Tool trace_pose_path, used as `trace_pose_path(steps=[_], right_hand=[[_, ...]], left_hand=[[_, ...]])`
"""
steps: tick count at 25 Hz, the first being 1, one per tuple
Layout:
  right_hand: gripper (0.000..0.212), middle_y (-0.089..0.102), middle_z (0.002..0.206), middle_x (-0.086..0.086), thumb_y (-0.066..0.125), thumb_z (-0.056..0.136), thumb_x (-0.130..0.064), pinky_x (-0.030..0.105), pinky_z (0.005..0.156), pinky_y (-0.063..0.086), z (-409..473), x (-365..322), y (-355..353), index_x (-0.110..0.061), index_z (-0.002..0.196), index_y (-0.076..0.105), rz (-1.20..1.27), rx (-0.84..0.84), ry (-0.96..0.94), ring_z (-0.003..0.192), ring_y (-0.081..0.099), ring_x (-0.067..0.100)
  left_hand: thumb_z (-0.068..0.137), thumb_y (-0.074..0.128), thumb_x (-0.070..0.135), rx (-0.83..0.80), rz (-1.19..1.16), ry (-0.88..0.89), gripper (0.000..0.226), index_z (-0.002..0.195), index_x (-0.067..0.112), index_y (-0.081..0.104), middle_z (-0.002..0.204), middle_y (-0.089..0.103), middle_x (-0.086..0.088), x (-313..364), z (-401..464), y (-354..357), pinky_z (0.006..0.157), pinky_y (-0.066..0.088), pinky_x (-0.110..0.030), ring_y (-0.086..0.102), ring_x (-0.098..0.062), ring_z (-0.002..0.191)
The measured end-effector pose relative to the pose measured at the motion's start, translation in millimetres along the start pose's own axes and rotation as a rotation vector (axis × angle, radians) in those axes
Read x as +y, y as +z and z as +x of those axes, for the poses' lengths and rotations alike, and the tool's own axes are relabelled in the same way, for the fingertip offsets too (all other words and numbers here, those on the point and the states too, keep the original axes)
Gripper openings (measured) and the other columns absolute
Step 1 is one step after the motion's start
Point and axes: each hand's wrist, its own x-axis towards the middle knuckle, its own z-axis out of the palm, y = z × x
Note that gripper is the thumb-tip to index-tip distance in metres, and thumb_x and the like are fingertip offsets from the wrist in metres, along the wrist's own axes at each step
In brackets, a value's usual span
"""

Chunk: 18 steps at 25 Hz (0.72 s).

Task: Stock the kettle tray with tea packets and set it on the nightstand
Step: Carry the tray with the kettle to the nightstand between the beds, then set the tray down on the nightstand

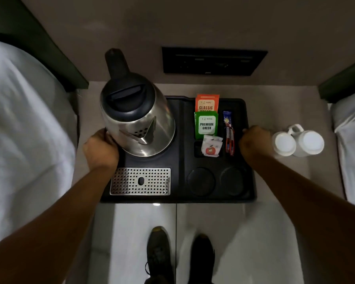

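While both hands clamp the black kettle tray (178, 198) by its short sides, the left hand (99, 149) is curled shut over the rim at about nine o'clock, knuckles touching the steel kettle (137, 121), and the right hand (254, 143) is closed on the opposite rim at three o'clock. So each grip is pressed together, pinching the tray's edge. The tray lies over the nightstand (262, 111), with its six o'clock edge at or past the front lip, above the tiled floor; whether it rests fully I cannot tell.

The chief risk, I judge, is the kettle: tall, heavy and standing off-centre toward ten o'clock, it could slide or tip if the tray is tilted or let go unevenly. A tray left overhanging the front could also topple. A push toward three o'clock might knock the two white mugs (298, 141) standing just beside the right hand.

In the tray's slots at one o'clock an orange tea packet (207, 103) reads "CLASSIC", its lower line hidden, and overlapping it a green tea packet (206, 125) reads "PREMIUM GREEN". Below lies a white sachet (211, 146) with a red apple mark, and beside it slim stick sachets (228, 132), their print too small to read.
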Motion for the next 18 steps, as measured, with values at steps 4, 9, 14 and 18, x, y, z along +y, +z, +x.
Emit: trace_pose_path(steps=[4,9,14,18], right_hand=[[0.034,0.068,0.101,0.026,0.046,0.099,-0.023,0.034,0.069,0.044,3,3,3,0.004,0.096,0.066,0.053,-0.018,0.02,0.092,0.067,0.039],[0.021,0.067,0.1,0.021,0.052,0.093,-0.017,0.033,0.071,0.045,-14,40,-42,-0.003,0.098,0.066,0.108,0.012,-0.069,0.092,0.064,0.039],[0.071,0.046,0.135,0.017,0.073,0.075,-0.012,0.045,0.096,0.045,5,127,-102,-0.012,0.139,0.042,-0.067,0.175,0.002,0.122,0.048,0.037],[0.104,0.036,0.145,0.018,0.086,0.067,-0.021,0.048,0.106,0.036,50,153,-90,-0.017,0.149,0.023,-0.161,-0.142,0.029,0.132,0.038,0.039]], left_hand=[[0.093,0.049,0.008,-0.011,0.04,0.038,0.02,0.087,-0.005,0.063,0.08,0.065,-0.031,-2,3,4,0.068,0.046,-0.045,0.061,-0.045,0.075],[0.093,0.043,0.045,0.011,0.052,-0.096,0.044,0.096,0.003,0.058,0.087,0.063,-0.029,-35,-63,-21,0.073,0.048,-0.051,0.06,-0.05,0.084],[0.075,0.056,0.055,-0.527,-0.067,0.39,0.076,0.137,0.012,0.048,0.127,0.057,-0.015,77,-259,16,0.088,0.053,-0.056,0.058,-0.037,0.11],[0.078,0.073,0.046,-0.59,0.007,0.765,0.096,0.152,0.01,0.021,0.156,0.031,-0.014,222,-241,105,0.112,0.027,-0.049,0.031,-0.032,0.14]])
